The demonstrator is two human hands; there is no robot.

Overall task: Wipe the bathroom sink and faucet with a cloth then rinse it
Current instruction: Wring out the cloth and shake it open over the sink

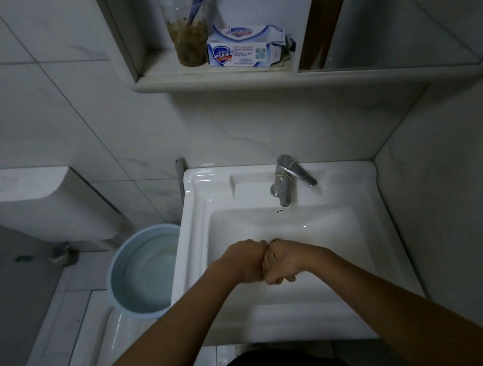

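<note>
In the head view, the left hand (246,262) and the right hand (285,264) are seen pressed knuckle to knuckle at the lower middle of the frame, over the near part of the basin of the sink (197,213). Both grips are curled tight into fists. Only a thin tan strip of what is taken to be the cloth (268,258) is shown in the seam between them. The rest is hidden inside the fists, so its long axis is judged to run left to right across the frame, from one fist into the other. The pose is read as wringing over the basin.

The faucet (283,180) is placed up the frame from the joined fists, slightly to the right and well apart from them, with its lever turned toward the right edge. No running water can be made out. The right hand is judged the nearer to that lever. Should more water be wanted, the cloth would have to be kept in the left grip and carried up the frame under the spout. A blue bucket (113,276) holding water is stood on the floor just left of the sink.
</note>
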